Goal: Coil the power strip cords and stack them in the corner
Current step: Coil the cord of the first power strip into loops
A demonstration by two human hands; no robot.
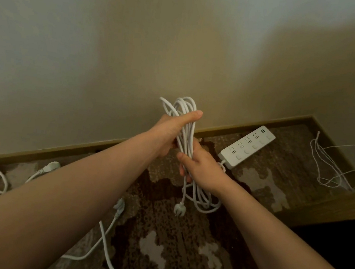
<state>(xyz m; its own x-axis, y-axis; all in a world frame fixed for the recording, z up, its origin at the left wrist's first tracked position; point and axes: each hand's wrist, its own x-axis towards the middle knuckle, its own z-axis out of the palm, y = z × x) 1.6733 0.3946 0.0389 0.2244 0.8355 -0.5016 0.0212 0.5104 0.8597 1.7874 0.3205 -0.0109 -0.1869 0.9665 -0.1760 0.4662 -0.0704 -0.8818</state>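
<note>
Down by the skirting board, above the patterned carpet [179, 257], both hands are wrapped round one bundle of white cord. That coiled cord [187, 131] stands nearly upright in the air, its top loops poking out over the left hand [172, 131], whose fingers curl round the upper half with the thumb laid across the front. Lower down, the right hand [201, 168] clasps the same bundle, fingers closed tight round the strands. Loose loops sag below it, and the plug [179, 209] dangles free just off the carpet.

The power strip [246, 147] this cord feeds lies flat on the carpet near the wall, close to the corner, its lead running up into the right hand. So the coil looks nearly made, I'd say, with the tail end to gather.

To finish it well, I reckon the left hand should keep its squeeze so the top loops don't spring apart, while the right hand draws those hanging loops up to match the rest. Tucking the plug end round the waist of the bundle would lock it.

Off to the left, another cord [105, 244] and its plug [53, 166] trail across the carpet, uncoiled. Over in the corner itself sits a thin tangle of wire [327, 166].
</note>
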